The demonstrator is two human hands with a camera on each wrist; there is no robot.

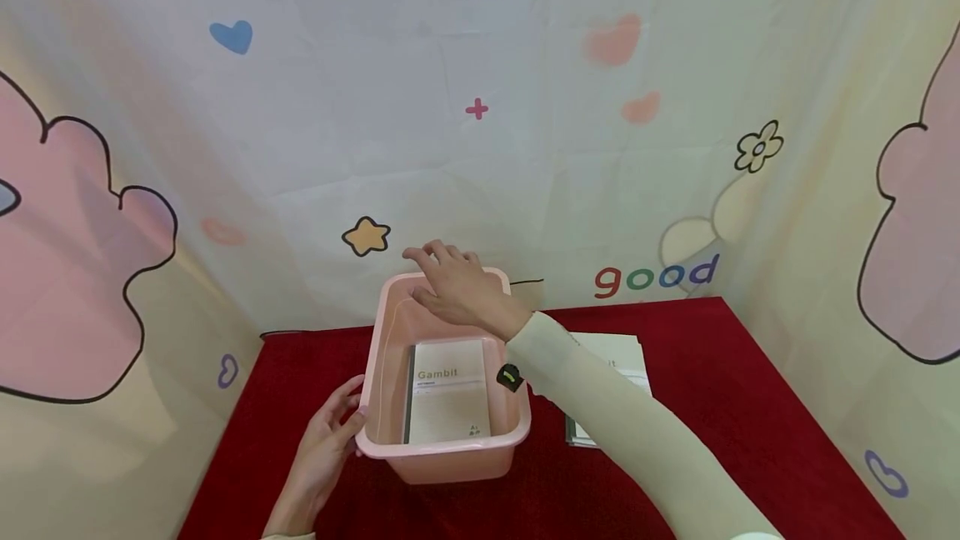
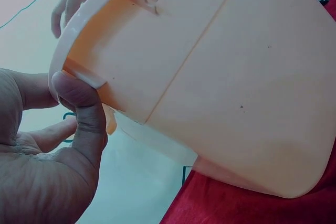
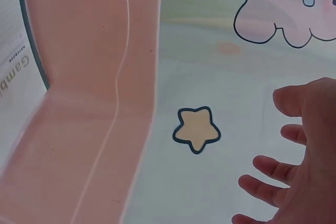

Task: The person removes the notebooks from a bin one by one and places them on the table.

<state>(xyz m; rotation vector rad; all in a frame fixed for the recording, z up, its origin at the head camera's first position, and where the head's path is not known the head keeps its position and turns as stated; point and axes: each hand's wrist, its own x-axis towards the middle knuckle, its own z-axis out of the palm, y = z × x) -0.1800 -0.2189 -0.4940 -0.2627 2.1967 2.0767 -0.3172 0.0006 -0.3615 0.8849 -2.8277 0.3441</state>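
Observation:
A pink plastic basin (image 1: 450, 467) has a "Gambit" notebook (image 1: 448, 407) lying flat inside it. My left hand (image 1: 321, 448) grips the basin's rim at the left near corner; the left wrist view shows the thumb (image 2: 79, 90) and fingers pinching the rim (image 2: 60, 59). Over the far end of the basin, my right hand (image 1: 463, 286) is raised with fingers spread and loosely bent, holding nothing. In the right wrist view those fingers (image 3: 273, 170) stand apart from the basin wall (image 3: 86, 129).
To the right of the basin, more "Gambit" notebooks (image 1: 611, 348) lie stacked on the red cloth (image 1: 697, 373), partly hidden by my right sleeve (image 1: 637, 432). A printed cloth backdrop (image 1: 337, 107) rises close behind the basin and along both sides.

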